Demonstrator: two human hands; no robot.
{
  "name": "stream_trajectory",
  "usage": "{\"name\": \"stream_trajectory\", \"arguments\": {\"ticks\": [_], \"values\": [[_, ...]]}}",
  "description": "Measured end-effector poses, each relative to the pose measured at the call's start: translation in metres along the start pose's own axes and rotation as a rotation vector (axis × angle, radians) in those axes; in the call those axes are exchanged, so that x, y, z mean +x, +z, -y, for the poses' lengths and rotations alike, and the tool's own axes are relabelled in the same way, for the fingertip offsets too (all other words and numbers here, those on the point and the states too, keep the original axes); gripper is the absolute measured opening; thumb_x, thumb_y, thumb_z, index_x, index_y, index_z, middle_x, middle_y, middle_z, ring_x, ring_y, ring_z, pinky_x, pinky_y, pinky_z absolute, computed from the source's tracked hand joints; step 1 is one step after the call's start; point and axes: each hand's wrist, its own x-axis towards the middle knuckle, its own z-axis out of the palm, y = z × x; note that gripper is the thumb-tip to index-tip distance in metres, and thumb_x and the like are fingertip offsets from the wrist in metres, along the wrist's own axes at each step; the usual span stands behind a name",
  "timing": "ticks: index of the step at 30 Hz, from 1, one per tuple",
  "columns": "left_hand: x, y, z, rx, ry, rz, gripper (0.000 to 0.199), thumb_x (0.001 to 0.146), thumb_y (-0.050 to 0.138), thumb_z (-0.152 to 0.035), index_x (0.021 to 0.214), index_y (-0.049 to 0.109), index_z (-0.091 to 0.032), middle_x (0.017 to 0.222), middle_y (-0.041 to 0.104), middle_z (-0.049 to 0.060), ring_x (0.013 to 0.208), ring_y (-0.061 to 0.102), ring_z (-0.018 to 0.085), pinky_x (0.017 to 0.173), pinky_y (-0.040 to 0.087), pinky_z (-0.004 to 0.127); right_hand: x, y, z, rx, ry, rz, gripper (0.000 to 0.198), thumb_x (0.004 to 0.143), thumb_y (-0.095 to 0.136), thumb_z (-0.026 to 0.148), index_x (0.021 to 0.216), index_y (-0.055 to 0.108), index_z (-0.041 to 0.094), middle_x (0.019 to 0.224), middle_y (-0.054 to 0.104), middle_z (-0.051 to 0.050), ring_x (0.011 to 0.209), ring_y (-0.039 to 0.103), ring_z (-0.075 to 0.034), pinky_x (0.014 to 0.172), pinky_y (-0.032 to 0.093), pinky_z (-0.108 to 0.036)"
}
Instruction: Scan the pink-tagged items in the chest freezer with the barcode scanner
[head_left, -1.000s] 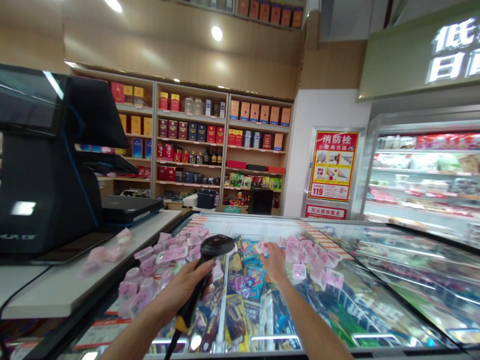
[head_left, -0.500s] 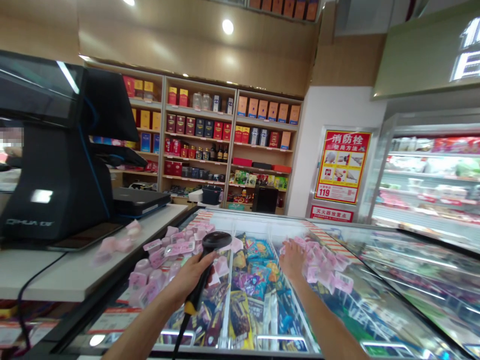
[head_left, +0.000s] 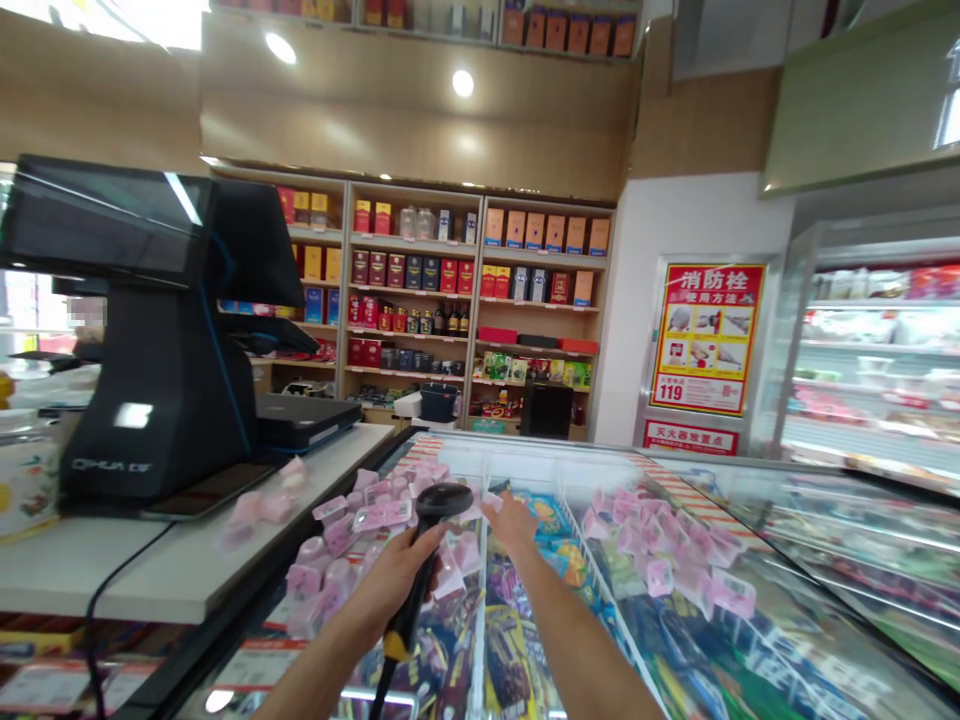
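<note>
My left hand is wrapped around the handle of a black barcode scanner with a yellow band and a cable. My right hand reaches just right of the scanner head, its fingertips closed on the edge of a small pink package. Heaped on the glass freezer top to the left are several pink packages with barcode labels. A second pile of pink packages lies to the right. Some pink pieces near my left hand are partly hidden by it.
Wrapped frozen goods show under the glass. A black checkout terminal stands on the white counter at left, with more pink packages beside it. Stocked shelves and a fire-hydrant sign are behind.
My right hand has moved left from the right-hand pile to the pink package beside the scanner head. My left hand still holds the scanner. The view has shifted slightly left and up.
</note>
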Motion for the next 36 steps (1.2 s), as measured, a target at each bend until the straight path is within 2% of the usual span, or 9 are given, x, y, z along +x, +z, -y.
{"name": "stream_trajectory", "arguments": {"ticks": [3,5,9,14,20,24,30,36], "values": [[-0.002,-0.002,0.001,-0.004,0.004,0.009,0.032,0.064,0.052,-0.047,0.063,0.046,-0.016,0.048,0.051,-0.005,0.040,0.045,0.007,0.041,0.033,0.019,0.001,0.001,-0.011,0.132,0.000,-0.077,0.027,0.067,0.047,0.035,0.086,0.053,0.017,0.081,0.061,-0.009,0.080,0.057,-0.024,0.064,0.040,-0.033],[-0.005,-0.001,0.001,0.002,0.004,0.031,0.032,0.064,0.052,-0.048,0.064,0.046,-0.016,0.049,0.051,-0.005,0.041,0.046,0.007,0.041,0.034,0.019,0.002,0.001,-0.023,0.234,-0.047,-0.165,0.022,0.065,0.047,0.024,0.085,0.052,0.017,0.080,0.061,-0.007,0.078,0.056,-0.020,0.065,0.040,-0.029],[-0.014,0.004,-0.007,0.029,0.009,0.073,0.031,0.064,0.051,-0.048,0.061,0.046,-0.017,0.049,0.050,-0.005,0.042,0.045,0.008,0.041,0.034,0.020,-0.002,-0.007,-0.046,0.340,-0.244,-0.353,0.040,0.059,0.042,0.011,0.099,0.046,0.017,0.094,0.057,-0.006,0.089,0.052,-0.017,0.078,0.038,-0.028],[-0.023,0.020,-0.018,0.069,0.028,0.141,0.030,0.065,0.051,-0.046,0.058,0.044,-0.017,0.047,0.048,-0.006,0.040,0.044,0.007,0.041,0.033,0.019,-0.010,-0.020,-0.061,0.328,-0.311,-0.379,0.052,0.058,0.041,0.009,0.110,0.040,0.015,0.107,0.051,-0.007,0.099,0.046,-0.018,0.087,0.033,-0.029],[-0.027,0.029,-0.017,0.109,0.040,0.203,0.029,0.067,0.049,-0.045,0.060,0.045,-0.018,0.050,0.050,-0.005,0.042,0.045,0.007,0.042,0.033,0.020,-0.011,-0.030,-0.072,0.288,-0.283,-0.396,0.054,0.059,0.041,0.009,0.112,0.038,0.015,0.107,0.052,-0.008,0.098,0.047,-0.018,0.085,0.034,-0.029],[-0.027,0.030,-0.019,0.110,0.059,0.208,0.029,0.067,0.048,-0.046,0.061,0.046,-0.017,0.051,0.050,-0.005,0.043,0.045,0.007,0.043,0.034,0.019,-0.014,-0.035,-0.082,0.159,-0.220,-0.388,0.052,0.061,0.044,0.011,0.112,0.039,0.017,0.105,0.054,-0.007,0.096,0.048,-0.019,0.083,0.032,-0.030],[-0.023,0.025,-0.018,0.121,0.065,0.104,0.029,0.067,0.050,-0.044,0.058,0.044,-0.017,0.046,0.048,-0.006,0.040,0.043,0.007,0.041,0.033,0.019,-0.023,-0.040,-0.113,-0.131,-0.075,-0.426,0.046,0.064,0.045,0.012,0.110,0.045,0.020,0.096,0.057,-0.006,0.096,0.045,-0.022,0.082,0.026,-0.036],[-0.013,0.004,-0.003,0.105,0.054,0.031,0.030,0.066,0.050,-0.046,0.062,0.046,-0.016,0.048,0.050,-0.004,0.042,0.045,0.007,0.042,0.034,0.020,-0.028,-0.057,-0.144,-0.266,0.010,-0.415,0.034,0.067,0.042,0.010,0.097,0.053,0.019,0.094,0.056,-0.011,0.095,0.043,-0.027,0.077,0.026,-0.040]]}}
